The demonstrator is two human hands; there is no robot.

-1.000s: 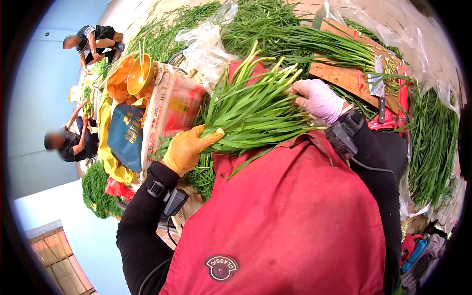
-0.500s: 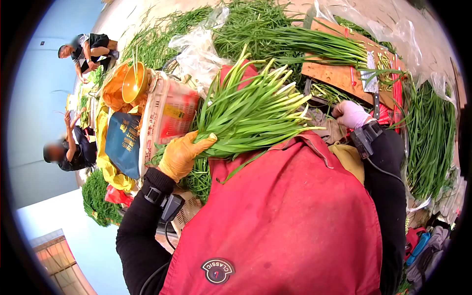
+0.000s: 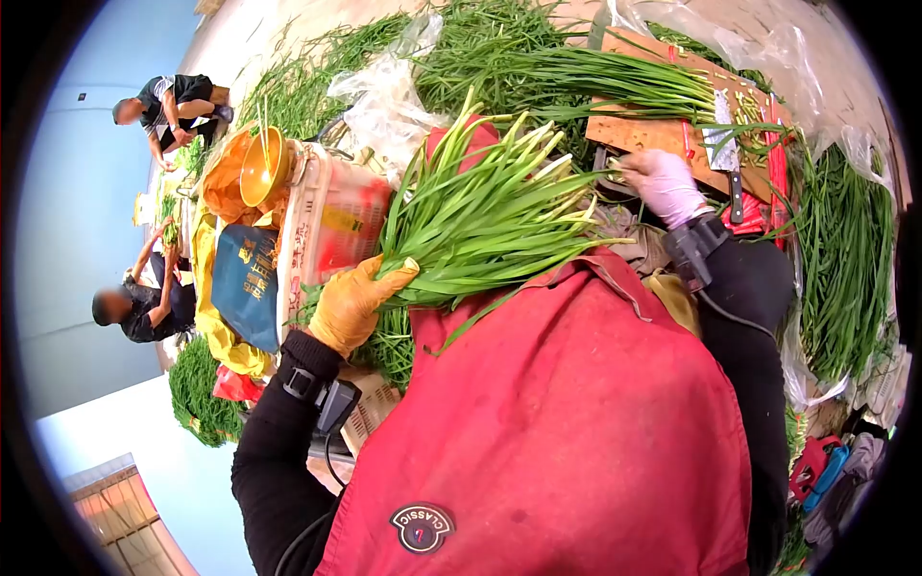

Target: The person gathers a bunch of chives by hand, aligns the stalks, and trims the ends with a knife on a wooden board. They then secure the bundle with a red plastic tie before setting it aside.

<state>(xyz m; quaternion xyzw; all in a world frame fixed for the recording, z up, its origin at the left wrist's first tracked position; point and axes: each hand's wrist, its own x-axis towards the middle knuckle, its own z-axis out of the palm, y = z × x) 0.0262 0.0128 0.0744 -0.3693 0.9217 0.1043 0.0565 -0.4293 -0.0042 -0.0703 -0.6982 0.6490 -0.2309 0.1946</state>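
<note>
A thick bunch of garlic chives [image 3: 490, 221] lies across my lap, its leafy side to the left and pale stalk ends to the right. My left hand [image 3: 353, 302], in an orange glove, is closed around the leafy side. Just beyond the pale ends is my right hand [image 3: 661, 182], in a pale pink glove, with its fingers pinched together. A thin green chive stalk runs up to those fingertips. Close to that hand, a wooden board [image 3: 624, 132] bears more chives [image 3: 634, 84], a cleaver [image 3: 720, 144] and short cut ends.
A white crate [image 3: 336, 197] with an orange bowl [image 3: 264, 168] stands left. Chives are heaped at the back [image 3: 480, 58] and right [image 3: 845, 269]. Crumpled clear plastic [image 3: 384, 106] lies behind the crate. Two other people [image 3: 178, 106] sit at far left.
My right hand has moved up and leftward, toward the board's near corner, with a stalk at its fingertips. My left hand and the bunch stay nearly still.
</note>
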